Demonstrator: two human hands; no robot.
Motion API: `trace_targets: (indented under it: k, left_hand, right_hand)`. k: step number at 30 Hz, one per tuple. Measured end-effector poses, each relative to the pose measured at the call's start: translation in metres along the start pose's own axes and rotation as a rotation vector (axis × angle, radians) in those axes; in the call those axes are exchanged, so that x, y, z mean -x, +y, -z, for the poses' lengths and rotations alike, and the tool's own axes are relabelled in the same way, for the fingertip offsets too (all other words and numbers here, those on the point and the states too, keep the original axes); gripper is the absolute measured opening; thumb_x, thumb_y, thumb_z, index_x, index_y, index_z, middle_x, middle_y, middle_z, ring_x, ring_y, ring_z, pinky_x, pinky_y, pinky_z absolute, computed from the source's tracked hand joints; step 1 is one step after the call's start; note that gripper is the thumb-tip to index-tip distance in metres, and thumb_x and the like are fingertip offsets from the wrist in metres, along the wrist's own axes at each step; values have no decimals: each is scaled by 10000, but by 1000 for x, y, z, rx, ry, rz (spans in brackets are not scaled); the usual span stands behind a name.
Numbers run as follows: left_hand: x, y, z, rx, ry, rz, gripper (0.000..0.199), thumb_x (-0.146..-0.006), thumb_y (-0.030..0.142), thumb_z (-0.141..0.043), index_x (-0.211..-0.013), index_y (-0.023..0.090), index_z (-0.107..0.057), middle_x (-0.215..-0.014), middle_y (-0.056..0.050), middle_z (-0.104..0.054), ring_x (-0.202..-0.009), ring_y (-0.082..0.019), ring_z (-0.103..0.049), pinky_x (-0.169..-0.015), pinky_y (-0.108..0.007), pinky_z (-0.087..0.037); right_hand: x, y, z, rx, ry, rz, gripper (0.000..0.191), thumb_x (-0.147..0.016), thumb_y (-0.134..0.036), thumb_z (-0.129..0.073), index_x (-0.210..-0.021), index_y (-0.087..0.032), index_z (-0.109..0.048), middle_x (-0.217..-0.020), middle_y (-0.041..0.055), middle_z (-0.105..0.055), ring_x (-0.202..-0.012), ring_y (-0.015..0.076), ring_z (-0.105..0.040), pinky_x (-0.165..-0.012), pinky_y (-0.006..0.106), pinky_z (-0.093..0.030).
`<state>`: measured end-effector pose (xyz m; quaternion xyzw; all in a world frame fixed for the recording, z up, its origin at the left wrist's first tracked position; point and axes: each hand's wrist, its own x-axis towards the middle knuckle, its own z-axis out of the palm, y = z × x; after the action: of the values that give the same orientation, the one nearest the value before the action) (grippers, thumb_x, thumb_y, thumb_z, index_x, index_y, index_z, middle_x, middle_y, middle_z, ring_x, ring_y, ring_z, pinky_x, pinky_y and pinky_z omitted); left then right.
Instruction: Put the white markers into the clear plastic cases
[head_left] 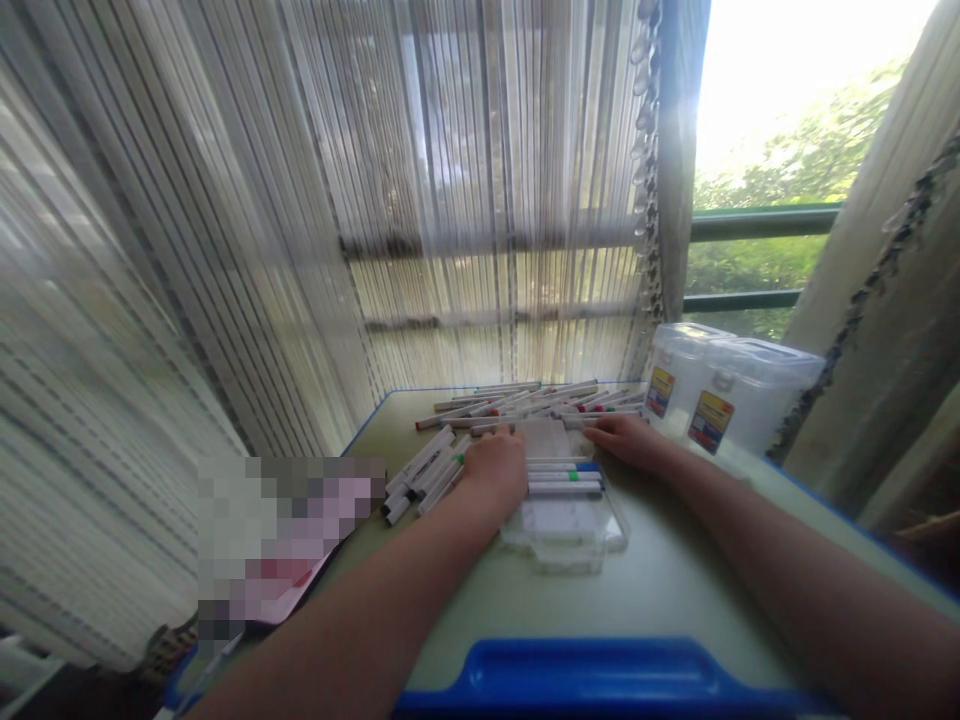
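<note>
A clear plastic case [562,520] lies open on the table, with several white markers [562,480] in a row across it, some with blue or green bands. My left hand [495,465] is at the left end of this row, its fingers curled and partly hidden, so what they hold cannot be made out. At the far right edge of the case, my right hand [619,440] has its fingers bent together on the clear plastic. A group of loose markers [420,470] lies just left of my left hand. More markers [517,400] are heaped behind the case.
Two clear lidded boxes [765,400] with labels stand at the back right. A pink, pixelated object [315,550] lies on the left side. The pale tabletop [570,610] has a blue front edge [585,670]. String curtains [480,200] hang behind, by a window.
</note>
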<state>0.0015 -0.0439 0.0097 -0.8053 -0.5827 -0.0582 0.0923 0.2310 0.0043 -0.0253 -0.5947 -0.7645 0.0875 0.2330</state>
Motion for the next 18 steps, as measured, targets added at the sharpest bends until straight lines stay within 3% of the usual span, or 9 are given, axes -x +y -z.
trace_targets:
  k: [8,11,15,18]
  left_hand:
    - [2,1,7,-4,-33,-22,366,-826,69,-362,-950,154,-696,-1045,-163,-623,-952,-293,-616,-688,-392,-537]
    - [2,3,8,-4,-2,-9,368,-821,57,-368,-981,156,-685,-1056,-163,-624,-955,-290,-617,-684,-388,-540]
    - [1,4,10,-32,108,81,403,-840,50,-345,-1142,116,-603,-1111,-200,-615,-962,-284,-628,-691,-386,-541]
    - [0,2,11,-40,23,175,374,-840,49,-361,-1069,91,-654,-1017,-210,-663,-974,-271,-636,-742,-373,-531]
  right_hand:
    - [0,0,0,-26,-14,-20,392,-812,-486,-417,-651,-190,-618,-681,46,-632,-657,184,-561,-608,292,-379]
    - [0,1,-1,-32,-12,-27,392,-809,-488,-421,-663,-191,-631,-693,48,-643,-663,187,-568,-610,293,-382]
    - [1,0,0,-28,-11,-25,396,-810,-486,-417,-671,-190,-640,-704,51,-648,-669,188,-570,-620,296,-385]
    - [1,-2,1,-7,-14,-20,397,-811,-480,-410,-659,-190,-633,-689,49,-640,-659,188,-560,-617,300,-381]
